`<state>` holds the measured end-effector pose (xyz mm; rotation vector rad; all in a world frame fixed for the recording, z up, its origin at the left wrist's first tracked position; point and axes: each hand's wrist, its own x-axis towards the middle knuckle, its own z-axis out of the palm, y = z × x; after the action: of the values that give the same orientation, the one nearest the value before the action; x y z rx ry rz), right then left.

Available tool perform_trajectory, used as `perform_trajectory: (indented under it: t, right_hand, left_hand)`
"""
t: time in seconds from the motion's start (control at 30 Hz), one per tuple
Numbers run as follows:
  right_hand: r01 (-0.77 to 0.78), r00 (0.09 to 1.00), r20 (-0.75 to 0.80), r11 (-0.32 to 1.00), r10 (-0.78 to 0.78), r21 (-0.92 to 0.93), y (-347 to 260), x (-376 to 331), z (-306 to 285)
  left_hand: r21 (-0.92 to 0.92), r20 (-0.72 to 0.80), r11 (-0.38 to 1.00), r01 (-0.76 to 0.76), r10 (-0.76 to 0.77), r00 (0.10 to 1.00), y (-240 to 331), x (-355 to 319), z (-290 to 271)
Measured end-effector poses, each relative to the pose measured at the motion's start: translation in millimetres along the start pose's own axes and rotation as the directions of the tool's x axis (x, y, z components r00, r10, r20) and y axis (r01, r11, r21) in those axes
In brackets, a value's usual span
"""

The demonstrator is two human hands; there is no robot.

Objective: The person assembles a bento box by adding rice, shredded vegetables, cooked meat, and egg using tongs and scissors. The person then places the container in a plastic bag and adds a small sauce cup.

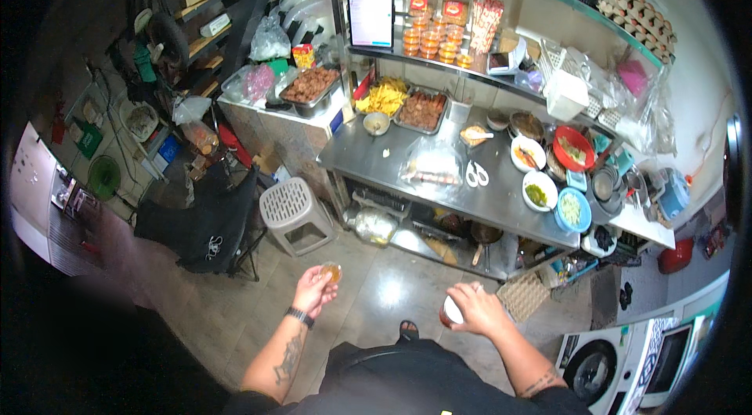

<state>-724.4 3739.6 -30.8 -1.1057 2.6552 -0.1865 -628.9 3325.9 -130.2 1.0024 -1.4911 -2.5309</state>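
Observation:
My left hand (314,289) is closed around a small round clear cup of orange sauce (332,272), held over the floor to the left of my body. On the other side, my right hand (479,310) grips a small container (452,311) with a white top and a dark reddish side. Its fingers cover part of that container. Both hands are apart from the steel table (364,155) in front of me. White-handled scissors (476,173) lie on it, beside a clear plastic bag (432,166) with packed food inside.
On the table stand trays of yellow food (384,95) and browned meat (423,109), plus several bowls at right, one red (574,148). Stacked sauce cups (429,43) and a lit tablet (370,16) occupy the shelf. A grey stool (296,203) stands left; a washing machine (593,368) lower right.

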Motion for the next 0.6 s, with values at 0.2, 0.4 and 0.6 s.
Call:
perform_trajectory:
  t: [0.2,0.4,0.6]
  right_hand:
    - [-0.096,0.995,-0.012,0.981,0.099,0.171,13.6,49.2,-27.5]
    - [-0.032,0.983,-0.167,0.969,0.075,0.245,0.7,171.3,-69.8]
    - [0.004,0.979,-0.197,0.969,0.046,0.246,-4.5,361.7,-73.2]
  left_hand:
    - [0.044,-0.041,0.994,-0.098,0.1,0.994,52.0,225.6,61.4]
    - [0.201,-0.142,0.965,-0.169,0.199,0.97,84.9,421.8,78.7]
    - [0.317,-0.209,0.943,-0.104,0.176,0.962,99.2,537.2,70.1]
